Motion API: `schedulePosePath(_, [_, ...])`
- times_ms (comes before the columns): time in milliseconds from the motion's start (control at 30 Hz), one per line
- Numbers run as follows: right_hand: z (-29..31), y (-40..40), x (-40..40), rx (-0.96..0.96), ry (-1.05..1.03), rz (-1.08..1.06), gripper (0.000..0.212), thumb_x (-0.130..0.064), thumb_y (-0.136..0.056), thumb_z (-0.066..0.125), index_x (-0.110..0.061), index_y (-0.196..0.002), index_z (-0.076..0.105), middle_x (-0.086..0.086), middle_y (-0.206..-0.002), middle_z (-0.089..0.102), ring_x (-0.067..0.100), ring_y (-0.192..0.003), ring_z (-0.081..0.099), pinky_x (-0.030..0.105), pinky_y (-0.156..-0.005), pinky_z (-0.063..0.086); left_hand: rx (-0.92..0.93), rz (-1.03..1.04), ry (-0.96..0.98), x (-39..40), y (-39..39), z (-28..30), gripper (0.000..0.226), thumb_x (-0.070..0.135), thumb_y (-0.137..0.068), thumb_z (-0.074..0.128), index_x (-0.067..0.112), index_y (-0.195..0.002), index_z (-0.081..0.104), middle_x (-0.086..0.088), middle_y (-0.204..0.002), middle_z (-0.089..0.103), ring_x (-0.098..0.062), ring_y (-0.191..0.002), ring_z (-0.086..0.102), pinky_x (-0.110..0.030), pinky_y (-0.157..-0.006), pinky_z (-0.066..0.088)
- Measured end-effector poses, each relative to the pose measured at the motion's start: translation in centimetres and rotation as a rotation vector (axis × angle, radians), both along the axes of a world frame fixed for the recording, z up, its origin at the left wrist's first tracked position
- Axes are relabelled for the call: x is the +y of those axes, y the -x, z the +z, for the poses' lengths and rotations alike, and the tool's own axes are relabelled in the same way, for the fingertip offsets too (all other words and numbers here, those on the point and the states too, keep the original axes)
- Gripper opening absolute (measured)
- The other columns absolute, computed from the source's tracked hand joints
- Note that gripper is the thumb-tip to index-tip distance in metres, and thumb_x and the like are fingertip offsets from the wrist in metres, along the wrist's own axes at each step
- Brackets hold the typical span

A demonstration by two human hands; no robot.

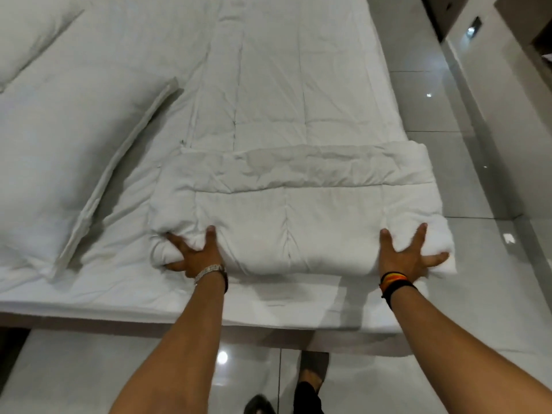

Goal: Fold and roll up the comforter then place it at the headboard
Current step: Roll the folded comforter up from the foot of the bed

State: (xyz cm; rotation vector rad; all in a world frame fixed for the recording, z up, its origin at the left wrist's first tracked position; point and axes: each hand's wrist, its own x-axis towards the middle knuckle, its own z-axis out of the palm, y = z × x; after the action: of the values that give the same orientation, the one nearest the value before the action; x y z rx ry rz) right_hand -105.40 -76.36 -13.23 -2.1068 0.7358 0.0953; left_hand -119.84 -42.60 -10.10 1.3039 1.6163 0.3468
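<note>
A white comforter (286, 121) lies folded into a long strip along the right side of the bed. Its near end is rolled into a thick roll (292, 222) close to the bed's foot edge. My left hand (194, 252) presses on the roll's left end with fingers spread and dug into the fabric. My right hand (409, 252) presses the roll's right end the same way, which overhangs the bed's right side a little. The headboard is out of view at the far end.
Two white pillows lie on the bed at the left: a large pillow (59, 150) and a far pillow (27, 34). The mattress edge (119, 309) runs across in front of me. Glossy tiled floor (448, 121) lies to the right; my feet (310, 380) stand below.
</note>
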Motion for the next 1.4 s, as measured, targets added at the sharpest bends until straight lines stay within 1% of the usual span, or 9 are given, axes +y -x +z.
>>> schedulePosePath(167, [0.3,-1.7,1.0,-0.186,-0.014,0.066,0.074,-0.018,-0.085,0.084,-0.035,-0.150,0.053,0.010,-0.162,0.016,0.034,-0.134,0.048,0.032,-0.114,0.040,-0.012,0.038,-0.074,0.8,-1.9,-0.2,0.092,0.027,-0.084,0.085,0.046,-0.156,0.031,-0.010,-0.151,0.028,-0.039,-0.121,0.057,-0.042,-0.097,0.054])
schedulePosePath(267, [1.8,-1.3,1.1,-0.198,-0.026,0.083,0.061,-0.005,-0.090,0.074,-0.028,-0.145,0.060,0.010,-0.156,0.024,0.031,-0.126,0.053,0.020,-0.102,0.038,-0.351,0.402,0.073,1.6,-2.1,1.9,0.053,0.046,-0.087,0.077,0.037,-0.127,0.044,0.002,-0.109,0.054,-0.030,-0.102,0.065,-0.036,-0.078,0.057])
schedulePosePath(333, [3.2,-0.1,1.1,-0.220,-0.044,0.073,0.057,0.001,-0.092,0.070,-0.023,-0.143,0.063,0.013,-0.151,0.028,0.033,-0.124,0.055,0.017,-0.102,0.038,-0.539,0.518,0.118,1.8,-1.6,3.9,0.064,0.060,-0.082,0.076,0.024,-0.124,0.044,-0.003,-0.108,0.061,-0.025,-0.098,0.065,-0.036,-0.078,0.057])
schedulePosePath(500, [8.3,4.9,0.9,-0.254,-0.111,0.069,0.055,0.007,-0.094,0.063,-0.022,-0.140,0.065,0.016,-0.147,0.033,0.031,-0.125,0.055,0.010,-0.099,0.034,-0.607,0.404,0.034,2.3,1.8,9.1,0.070,0.063,-0.079,0.077,0.019,-0.125,0.047,0.002,-0.102,0.060,-0.015,-0.088,0.061,-0.027,-0.062,0.045])
schedulePosePath(933, [15.9,22.6,-4.5,-0.279,-0.153,0.047,0.056,0.005,-0.095,0.062,-0.031,-0.138,0.066,0.014,-0.146,0.034,0.040,-0.118,0.059,0.040,-0.111,0.050,-0.574,0.370,0.011,-2.7,19.9,17.0,0.060,0.066,-0.082,0.069,0.024,-0.118,0.046,0.004,-0.097,0.058,-0.015,-0.082,0.058,-0.032,-0.068,0.043])
schedulePosePath(1067, [13.8,30.9,-7.3,-0.162,-0.147,-0.008,0.056,0.005,-0.094,0.062,-0.030,-0.137,0.066,0.015,-0.147,0.033,0.040,-0.118,0.060,0.038,-0.110,0.049,-0.630,0.502,0.137,-5.0,26.6,15.0,0.045,0.029,-0.090,0.075,0.046,-0.117,0.044,-0.013,-0.126,0.060,-0.035,-0.117,0.060,-0.047,-0.103,0.048])
schedulePosePath(1167, [12.7,35.6,-8.5,-0.082,-0.139,-0.049,0.058,0.005,-0.092,0.064,-0.029,-0.138,0.066,0.016,-0.147,0.034,0.039,-0.116,0.060,0.027,-0.104,0.043,-0.578,0.505,0.249,-7.1,29.0,14.0,0.065,0.010,-0.095,0.067,0.062,-0.101,0.028,-0.034,-0.158,0.031,-0.054,-0.142,0.034,-0.062,-0.115,0.030])
schedulePosePath(1267, [14.3,34.6,-7.7,-0.135,-0.149,-0.046,0.058,0.007,-0.091,0.065,-0.027,-0.138,0.066,0.016,-0.147,0.034,0.039,-0.119,0.058,0.025,-0.104,0.041,-0.605,0.609,0.256,-5.5,29.1,15.6,0.049,0.047,-0.086,0.079,0.047,-0.121,0.044,-0.015,-0.138,0.052,-0.037,-0.123,0.054,-0.039,-0.098,0.045])
schedulePosePath(1400, [18.3,28.6,-5.5,-0.220,-0.157,-0.070,0.052,0.005,-0.092,0.064,-0.022,-0.136,0.068,0.016,-0.151,0.036,0.035,-0.122,0.057,0.012,-0.097,0.035,-0.561,0.377,0.064,-4.0,24.6,19.0,0.083,0.068,-0.074,0.078,0.024,-0.135,0.045,-0.001,-0.110,0.061,-0.022,-0.097,0.064,-0.030,-0.077,0.049])
